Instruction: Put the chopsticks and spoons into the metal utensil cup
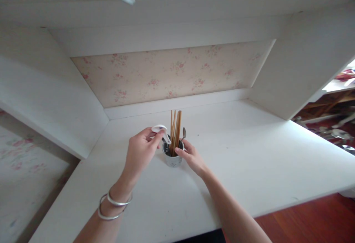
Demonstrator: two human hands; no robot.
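Two fingers (158,136) of the left hand (140,150) pinching a white spoon (161,131), closed on its handle, bowl end up, just over the metal cup (172,158). Looking hard, smooth and breakable, so best gripping low on the handle. Right hand (191,157) touching the cup's side, fingers half curled, steadying it. Standing inside: brown chopsticks (175,132), a small metal spoon (183,133). Sitting on the white table (249,154).

I face a white counter (249,154) set in a white alcove. Pale floral wallpaper (172,73) lines its back. Red wooden floor (313,217) lies to my right.
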